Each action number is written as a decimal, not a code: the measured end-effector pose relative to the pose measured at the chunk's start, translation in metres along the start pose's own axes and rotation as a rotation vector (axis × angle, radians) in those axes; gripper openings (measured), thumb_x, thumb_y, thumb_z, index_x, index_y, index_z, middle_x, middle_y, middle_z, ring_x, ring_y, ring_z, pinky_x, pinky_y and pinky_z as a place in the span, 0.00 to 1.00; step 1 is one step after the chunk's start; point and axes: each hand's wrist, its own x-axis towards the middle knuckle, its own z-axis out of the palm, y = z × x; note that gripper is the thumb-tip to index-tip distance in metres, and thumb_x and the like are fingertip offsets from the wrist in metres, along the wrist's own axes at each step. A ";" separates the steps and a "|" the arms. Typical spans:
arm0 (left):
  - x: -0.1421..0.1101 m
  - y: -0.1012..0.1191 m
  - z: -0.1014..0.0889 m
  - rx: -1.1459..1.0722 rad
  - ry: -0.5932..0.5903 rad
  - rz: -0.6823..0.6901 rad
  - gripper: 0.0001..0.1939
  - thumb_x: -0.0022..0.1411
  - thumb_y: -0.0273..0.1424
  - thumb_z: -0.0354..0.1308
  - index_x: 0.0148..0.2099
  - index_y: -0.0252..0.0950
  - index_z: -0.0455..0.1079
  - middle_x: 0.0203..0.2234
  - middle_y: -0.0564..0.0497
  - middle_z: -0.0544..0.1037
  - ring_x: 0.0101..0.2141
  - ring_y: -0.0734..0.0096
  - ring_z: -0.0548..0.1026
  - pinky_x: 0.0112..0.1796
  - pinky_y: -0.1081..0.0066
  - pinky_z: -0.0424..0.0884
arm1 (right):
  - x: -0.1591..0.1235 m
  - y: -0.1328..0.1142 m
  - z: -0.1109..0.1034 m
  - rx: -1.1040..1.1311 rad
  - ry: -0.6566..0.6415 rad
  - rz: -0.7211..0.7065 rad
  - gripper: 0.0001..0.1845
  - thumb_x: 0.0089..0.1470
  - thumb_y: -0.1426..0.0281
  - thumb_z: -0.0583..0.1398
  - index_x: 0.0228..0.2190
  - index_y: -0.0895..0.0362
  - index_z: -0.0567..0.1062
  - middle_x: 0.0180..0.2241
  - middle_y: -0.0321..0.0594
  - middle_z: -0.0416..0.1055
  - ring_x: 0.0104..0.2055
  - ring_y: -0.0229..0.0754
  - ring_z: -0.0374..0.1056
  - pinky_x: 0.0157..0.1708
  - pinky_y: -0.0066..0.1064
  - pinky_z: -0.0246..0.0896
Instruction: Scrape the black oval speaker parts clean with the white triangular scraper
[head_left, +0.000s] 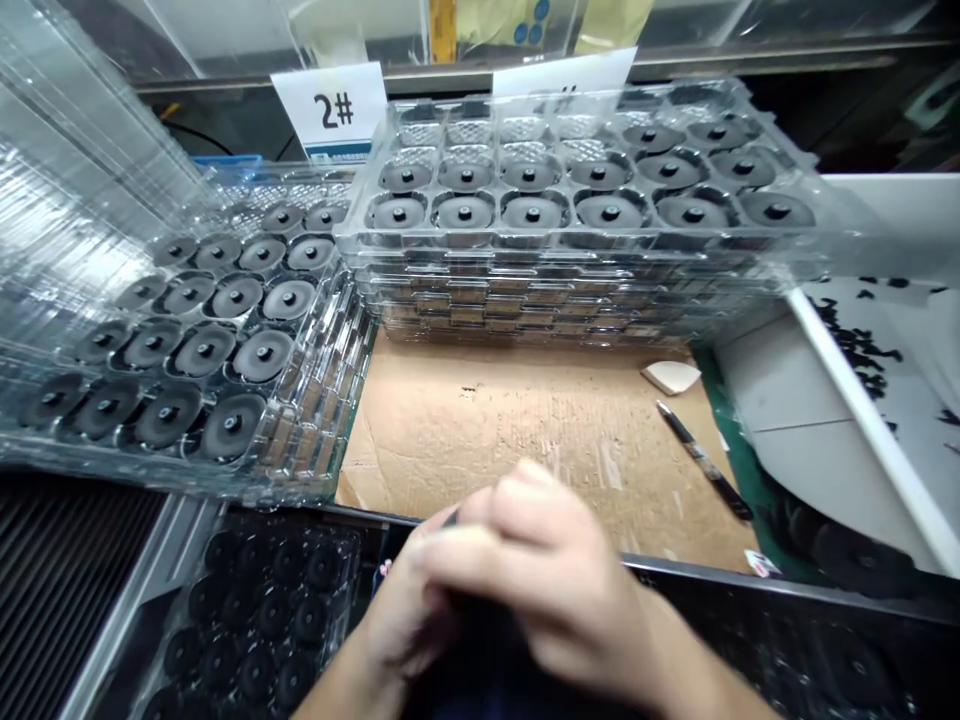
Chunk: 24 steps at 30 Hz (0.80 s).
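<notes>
My left hand (405, 605) and my right hand (551, 565) are pressed together in front of my body, at the near edge of the cardboard sheet (480, 430). Both are closed, with the fingers curled inward. A small dark bit shows between them, but the fingers cover the rest, so I cannot tell its kind. Beyond the hands stands a stack of clear plastic trays (525, 285), its top one partly filled with black round discs (532, 212) with raised centres. Another tray stack (292, 430) at the left bears similar discs.
A black pen (705, 460) and a pale wedge-shaped piece (671, 377) lie on the cardboard. At the right, a white bin (862, 400) borders small black parts (855, 345). A lower tray of black discs (255, 620) sits at the left. A "2#" paper sign (330, 110) stands behind.
</notes>
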 end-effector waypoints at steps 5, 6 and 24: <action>0.002 0.007 -0.009 -0.219 0.008 -0.009 0.33 0.33 0.41 0.71 0.46 0.42 0.73 0.45 0.48 0.78 0.41 0.61 0.76 0.41 0.72 0.71 | -0.022 0.048 0.005 0.000 0.094 0.487 0.14 0.59 0.73 0.51 0.42 0.53 0.74 0.35 0.38 0.73 0.35 0.38 0.67 0.35 0.29 0.60; 0.003 0.008 -0.011 -0.260 0.013 -0.007 0.33 0.34 0.40 0.71 0.47 0.41 0.73 0.47 0.46 0.76 0.43 0.59 0.76 0.42 0.71 0.71 | -0.031 0.057 0.012 0.010 0.095 0.549 0.13 0.59 0.71 0.52 0.42 0.53 0.74 0.35 0.38 0.73 0.35 0.38 0.68 0.35 0.29 0.61; 0.037 0.038 -0.008 -0.326 0.260 0.103 0.29 0.34 0.39 0.71 0.44 0.46 0.75 0.40 0.51 0.80 0.43 0.62 0.75 0.46 0.69 0.68 | 0.059 0.024 0.011 0.108 -0.011 0.218 0.13 0.56 0.78 0.53 0.42 0.56 0.72 0.33 0.38 0.75 0.30 0.36 0.68 0.32 0.28 0.60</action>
